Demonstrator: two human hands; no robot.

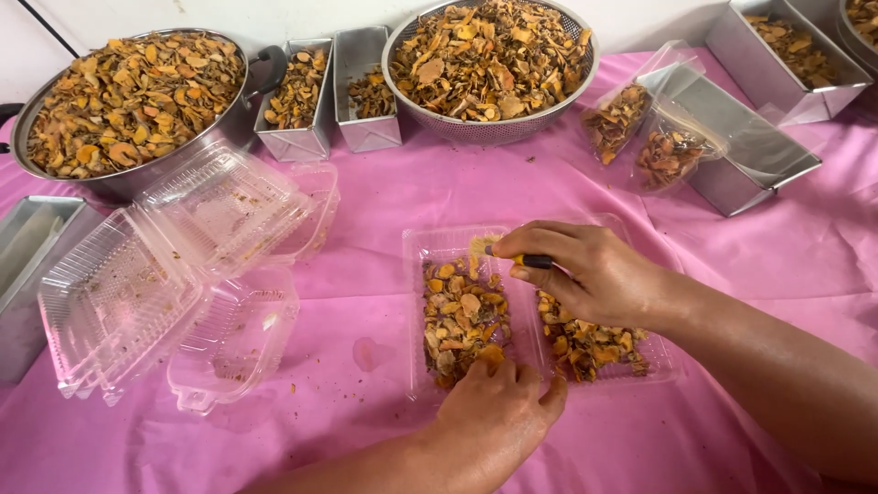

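An open clear plastic clamshell box (416,247) lies on the pink tablecloth, both halves holding dried orange-brown slices (462,316). My left hand (498,412) rests on the near edge of the box, fingers curled on the slices. My right hand (585,270) reaches across the right half, pinching a small brush with a yellow-and-black handle (526,261). Its pale bristles touch the far end of the left half.
Empty clear clamshell boxes (174,274) are piled at left. A large pan (128,96) and a mesh colander (489,59) full of slices stand at the back, with metal loaf tins (297,91) between them. Two filled plastic bags (672,151) lean on a tin at right.
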